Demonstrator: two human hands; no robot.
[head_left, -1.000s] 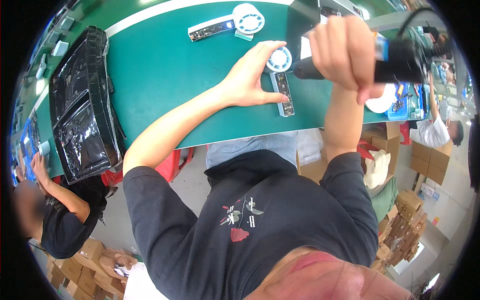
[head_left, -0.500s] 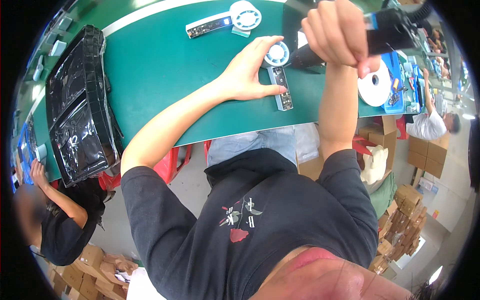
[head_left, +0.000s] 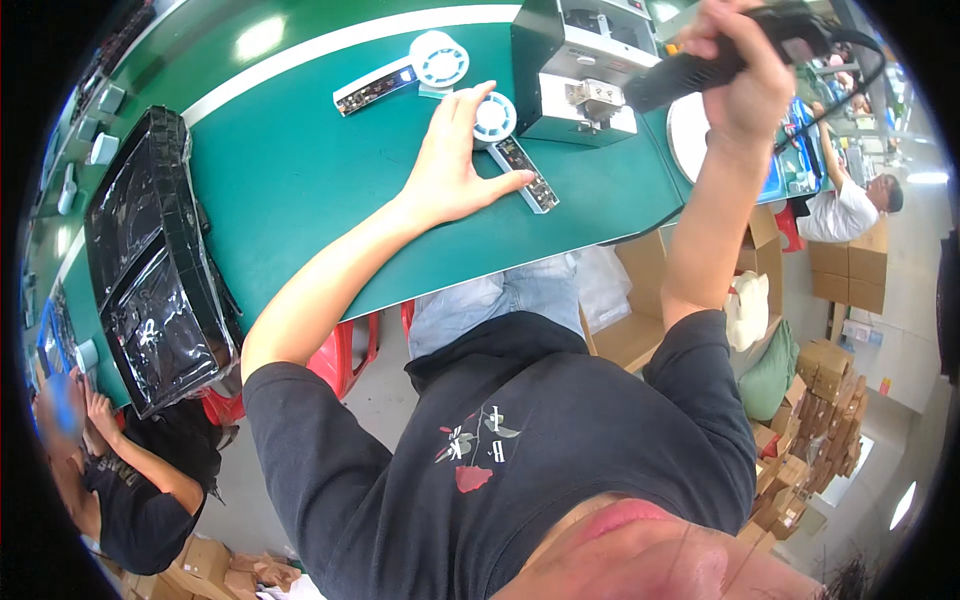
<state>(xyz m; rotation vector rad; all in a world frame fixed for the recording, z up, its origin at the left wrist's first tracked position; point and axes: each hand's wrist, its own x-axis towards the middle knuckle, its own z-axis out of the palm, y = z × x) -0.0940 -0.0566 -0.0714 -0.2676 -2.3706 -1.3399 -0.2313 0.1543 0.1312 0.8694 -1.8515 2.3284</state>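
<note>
My left hand (head_left: 445,175) grips a small handheld fan (head_left: 494,120) on the green bench. Its fingers reach the round white and light-blue head, and the thumb presses on the handle, where a dark circuit board lies exposed. Raised at the upper right, my right hand (head_left: 748,85) is closed around a black corded power tool (head_left: 680,82), which looks like an electric screwdriver. The tool is held apart from the fan, and its tip is hard to make out. A second handheld fan (head_left: 438,62), also with its board showing, lies farther back on the bench.
A black and silver machine (head_left: 575,95) stands beyond the fan, near the tool. A white reel (head_left: 688,135) and a blue tray (head_left: 772,182) are at the right. Left sits a black plastic-wrapped case (head_left: 150,260). Two co-workers appear at the sides; cartons (head_left: 825,375) are stacked behind.
My right hand has swung the power tool rightward, uncovering the machine. My left hand still holds the fan, whose handle now slants more. The whole view has shifted somewhat.
</note>
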